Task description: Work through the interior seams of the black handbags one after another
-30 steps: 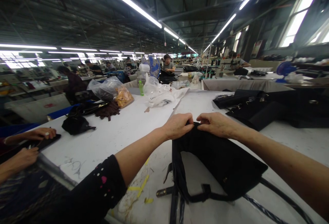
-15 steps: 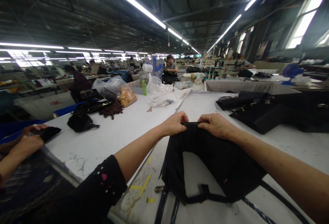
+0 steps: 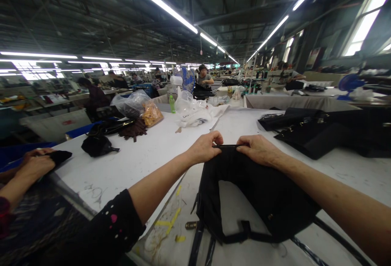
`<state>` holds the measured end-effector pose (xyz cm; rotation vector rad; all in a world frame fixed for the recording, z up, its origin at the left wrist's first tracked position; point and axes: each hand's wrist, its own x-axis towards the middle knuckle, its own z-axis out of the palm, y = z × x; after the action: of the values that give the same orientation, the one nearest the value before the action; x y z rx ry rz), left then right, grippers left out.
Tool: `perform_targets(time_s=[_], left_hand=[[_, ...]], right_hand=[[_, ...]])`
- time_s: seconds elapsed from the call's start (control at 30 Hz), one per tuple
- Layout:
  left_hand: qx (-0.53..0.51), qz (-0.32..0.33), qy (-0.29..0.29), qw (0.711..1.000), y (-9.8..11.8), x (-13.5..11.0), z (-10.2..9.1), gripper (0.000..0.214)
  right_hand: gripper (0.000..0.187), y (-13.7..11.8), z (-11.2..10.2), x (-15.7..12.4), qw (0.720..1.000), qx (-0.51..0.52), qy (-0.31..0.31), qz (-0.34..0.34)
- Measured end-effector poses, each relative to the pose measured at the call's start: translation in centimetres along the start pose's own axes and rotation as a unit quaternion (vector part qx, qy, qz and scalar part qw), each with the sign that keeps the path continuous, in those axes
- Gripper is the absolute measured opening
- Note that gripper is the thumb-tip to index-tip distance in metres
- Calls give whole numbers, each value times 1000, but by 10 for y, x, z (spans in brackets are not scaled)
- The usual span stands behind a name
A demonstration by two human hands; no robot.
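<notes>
A black fabric bag (image 3: 269,198) lies on the white table (image 3: 146,152) in front of me, its straps trailing toward the near edge. My left hand (image 3: 205,147) pinches the bag's far top edge, fingers closed on it. My right hand (image 3: 255,150) grips the same edge just to the right, a short stretch of the edge showing taut between the two hands. Both forearms reach out over the table.
A co-worker's hands (image 3: 33,164) handle a dark piece at the left edge. Black bags (image 3: 308,131) are piled at the right. A small black pouch (image 3: 96,146), brown pieces (image 3: 134,127) and plastic bags (image 3: 189,113) lie farther back. Other workers sit beyond.
My hands have drawn slightly apart along the bag's top edge, exposing a strip between them. The bag has shifted a little. The co-worker's hands have moved closer together.
</notes>
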<state>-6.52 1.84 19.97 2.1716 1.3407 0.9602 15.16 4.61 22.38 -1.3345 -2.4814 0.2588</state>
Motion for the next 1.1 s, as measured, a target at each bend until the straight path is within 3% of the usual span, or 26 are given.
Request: perform_targets(time_s=[0.13,0.3,1.1], left_hand=[[99,33,37,994,6,-4,-1,16],[215,29,69,974,12,-9,-1,12],[273,11,61,960,17,-6,0,14]], right_hand=[[17,0,0,-1,1000,1,3,-2],[17,0,0,-2,1000,1,9,-11],[17,-1,0,-1,1000,-5,11,-3]])
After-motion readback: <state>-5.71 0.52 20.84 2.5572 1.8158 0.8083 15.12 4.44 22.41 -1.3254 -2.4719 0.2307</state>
